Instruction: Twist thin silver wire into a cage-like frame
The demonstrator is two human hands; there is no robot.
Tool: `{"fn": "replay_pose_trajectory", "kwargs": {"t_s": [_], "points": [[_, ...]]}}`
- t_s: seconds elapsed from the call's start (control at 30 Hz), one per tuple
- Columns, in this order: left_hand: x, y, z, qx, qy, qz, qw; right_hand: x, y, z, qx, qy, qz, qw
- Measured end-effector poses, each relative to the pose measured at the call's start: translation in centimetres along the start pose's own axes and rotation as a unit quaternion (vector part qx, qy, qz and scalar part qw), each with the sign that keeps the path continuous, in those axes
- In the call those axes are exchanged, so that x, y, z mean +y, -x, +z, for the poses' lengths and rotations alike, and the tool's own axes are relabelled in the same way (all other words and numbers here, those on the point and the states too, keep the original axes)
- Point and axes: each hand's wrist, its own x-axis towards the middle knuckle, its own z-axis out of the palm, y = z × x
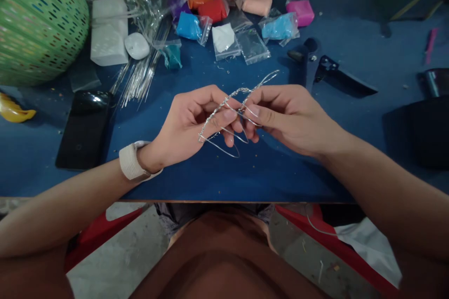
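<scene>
Fingers of both hands (206,119) (277,114) nearly closed, pinching twisted silver wire (213,114)

Between my hands and the bench's (224,182) near edge I have open room; beyond them, clay packets (210,9) block the way, with a folding knife (329,72) past my right.

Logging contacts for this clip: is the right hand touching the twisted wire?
Touching: the head view shows the right hand pinching the twisted wire between thumb and index finger.

Dimmish, sheen on phone (84,130), edges stretched w/ blur, soft shadows.
</scene>
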Motion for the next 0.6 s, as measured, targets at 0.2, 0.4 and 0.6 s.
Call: {"fn": "replay_pose_trajectory", "kwargs": {"t_s": [0.2, 0.4, 0.6], "points": [[-0.2, 0.1, 0.0, -0.001, 0.013, -0.029, 1.000, 0.1, -0.6, -0.7, -0.072, -0.097, 0.084, 0.989], [-0.4, 0.0, -0.2, -0.030, 0.048, -0.051, 0.997, 0.1, -0.6, -1.2, -0.067, -0.067, 0.074, 0.993], [-0.5, 0.0, -0.4, -0.055, 0.089, -0.099, 0.990, -0.2, -0.5, -1.4, -0.067, -0.053, 0.058, 0.995]]}}
